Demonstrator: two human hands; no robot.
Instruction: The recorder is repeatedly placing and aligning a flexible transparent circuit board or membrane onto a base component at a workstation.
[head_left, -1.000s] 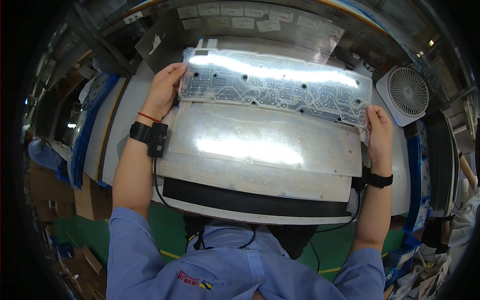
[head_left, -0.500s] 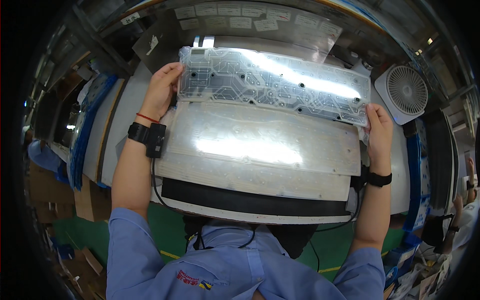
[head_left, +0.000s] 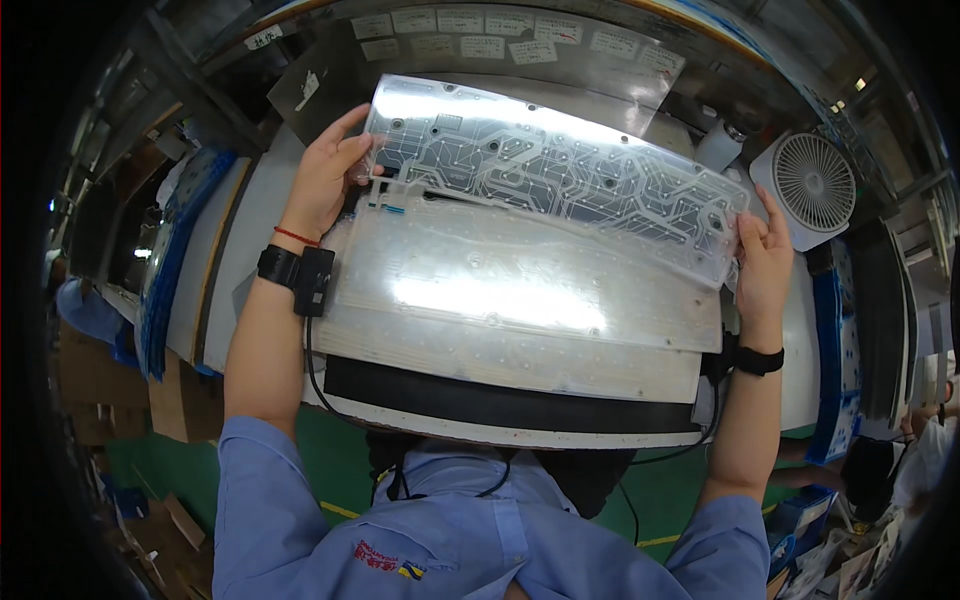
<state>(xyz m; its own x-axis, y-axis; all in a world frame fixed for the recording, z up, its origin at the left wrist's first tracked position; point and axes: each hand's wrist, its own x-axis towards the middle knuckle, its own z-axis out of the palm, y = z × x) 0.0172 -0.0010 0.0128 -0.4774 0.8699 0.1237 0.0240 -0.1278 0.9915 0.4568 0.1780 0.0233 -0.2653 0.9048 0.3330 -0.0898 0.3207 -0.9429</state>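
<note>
Between my two hands is a clear keyboard membrane sheet (head_left: 540, 165) printed with grey circuit traces and dotted with small round holes. It is tilted, its left end farther from me than its right. My left hand (head_left: 330, 170) pinches the left end, thumb in front. At the right end my right hand (head_left: 763, 260) grips the edge between thumb and fingers, with the index finger raised. Below lies a stack of similar clear sheets (head_left: 520, 265), glossy with glare and partly covered by the held one. A short ribbon tail (head_left: 387, 208) shows near its lower left corner.
A black mat (head_left: 480, 400) lies under the stack at the table's front edge. A white fan (head_left: 812, 185) and a pale bottle (head_left: 720, 145) stand at the back right. Blue trays (head_left: 835, 350) line the right side. A metal panel with paper labels (head_left: 483, 47) rises behind.
The membrane sheet has been flipped over: its ribbon tail was at the upper left and is now at the lower left. Its right end has come lower, and my right-hand fingers have shifted.
</note>
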